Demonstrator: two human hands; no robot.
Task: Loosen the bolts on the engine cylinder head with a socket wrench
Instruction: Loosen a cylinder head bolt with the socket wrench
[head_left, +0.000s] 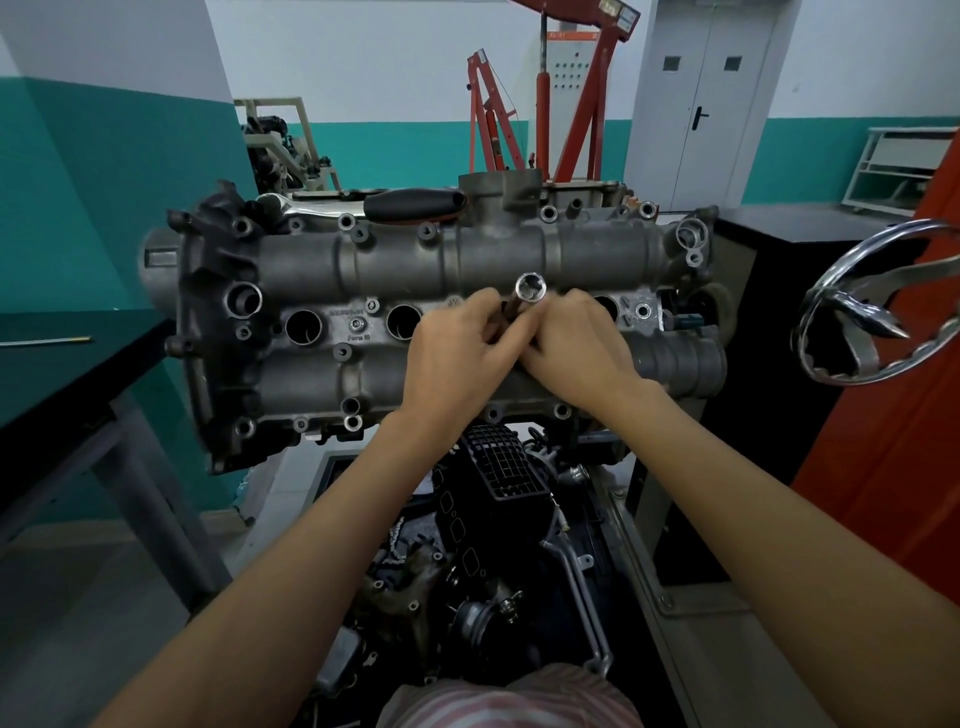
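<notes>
We have both hands over the middle of the engine cylinder head (415, 260), working on a socket piece, not yet on a bolt. The left hand (457, 348) has its fingers curled round the shaft of a long socket or extension bar (530, 287); the right hand (576, 348) pinches the same piece from the 3 o'clock side. Its open square-drive end points up toward us — so it is being assembled or seated, we judge.

The ratchet wrench (410, 204), black handle, lies along the head's 12 o'clock edge, untouched by either hand. So the tool is not yet put together, or the socket sits over a bolt waiting for the ratchet; the hands hide its lower end, so we cannot tell which.

Progress: early, as we read it. A Torx-type bolt (356, 325) sits in place at 9 o'clock of the hands, another bolt (643, 310) at 3 o'clock. Several perimeter holes look open, but whether bolts came out of them we cannot say.

Left to do — fit ratchet to socket, then break each remaining bolt loose.

Around: a dark table (62, 374) at 9 o'clock, a red engine hoist (571, 104) at 12 o'clock, a chrome handwheel (878, 306) at 3 o'clock.
</notes>
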